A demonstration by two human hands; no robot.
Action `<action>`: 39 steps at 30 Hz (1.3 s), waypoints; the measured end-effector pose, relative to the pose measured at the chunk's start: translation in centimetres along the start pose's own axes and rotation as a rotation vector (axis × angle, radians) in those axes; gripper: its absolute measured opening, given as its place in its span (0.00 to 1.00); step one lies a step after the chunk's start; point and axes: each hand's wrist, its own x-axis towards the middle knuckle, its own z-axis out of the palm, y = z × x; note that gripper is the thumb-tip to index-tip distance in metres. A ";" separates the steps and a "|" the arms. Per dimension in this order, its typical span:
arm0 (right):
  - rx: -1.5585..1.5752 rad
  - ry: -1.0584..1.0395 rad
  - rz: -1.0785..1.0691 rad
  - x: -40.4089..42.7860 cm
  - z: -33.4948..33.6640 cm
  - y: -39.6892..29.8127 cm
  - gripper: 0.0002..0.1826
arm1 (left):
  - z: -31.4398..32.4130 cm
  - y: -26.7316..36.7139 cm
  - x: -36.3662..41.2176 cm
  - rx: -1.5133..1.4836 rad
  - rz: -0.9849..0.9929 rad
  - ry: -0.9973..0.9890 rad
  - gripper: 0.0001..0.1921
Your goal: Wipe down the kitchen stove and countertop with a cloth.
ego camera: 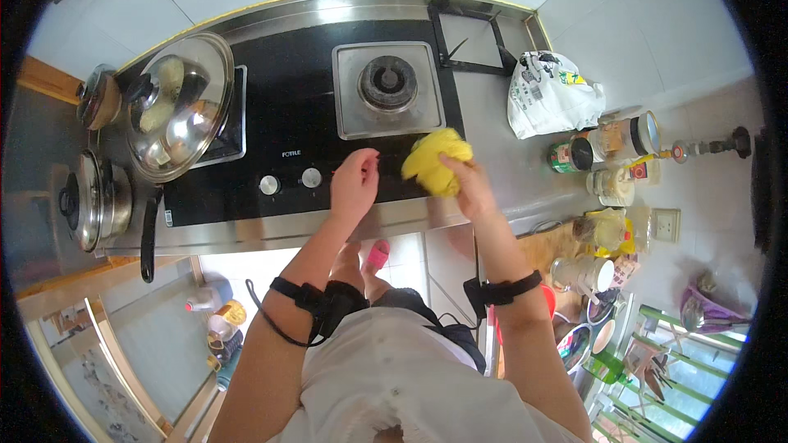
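My right hand [471, 181] grips a bunched yellow cloth [437, 163] over the front right edge of a black gas cooktop [289, 92]. Beside it, my left hand [358, 181] is above the cooktop's front, near a round metal control knob [311, 178]; its fingers are curled, and I see nothing in them. Behind the hands, the right burner [388, 83] sits in its square metal tray with no pan support over it. The black pan support [474, 66] lies on the steel counter at the back right.
A lidded pan [184, 114] covers the left burner, its black handle [149, 240] jutting past the front edge. A lidded steel pot [114, 203] stands farther left. A white plastic bag [551, 98] and several jars [615, 138] stand along the right.
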 end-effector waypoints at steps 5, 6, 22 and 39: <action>-0.815 0.382 -0.834 2.7 0.7 -2.0 0.19 | -2.0 -3.0 -2.6 0.348 0.355 0.059 0.14; -1.011 0.433 -0.965 3.6 1.2 -2.0 0.19 | -2.5 -3.5 -2.8 0.413 0.405 -0.014 0.15; -1.529 0.377 -1.034 7.6 3.0 2.1 0.24 | -2.9 -5.5 -1.9 0.739 0.499 -0.251 0.24; -1.428 0.098 -1.158 8.6 12.2 5.3 0.15 | -2.5 -5.4 -2.1 0.707 0.483 -0.199 0.23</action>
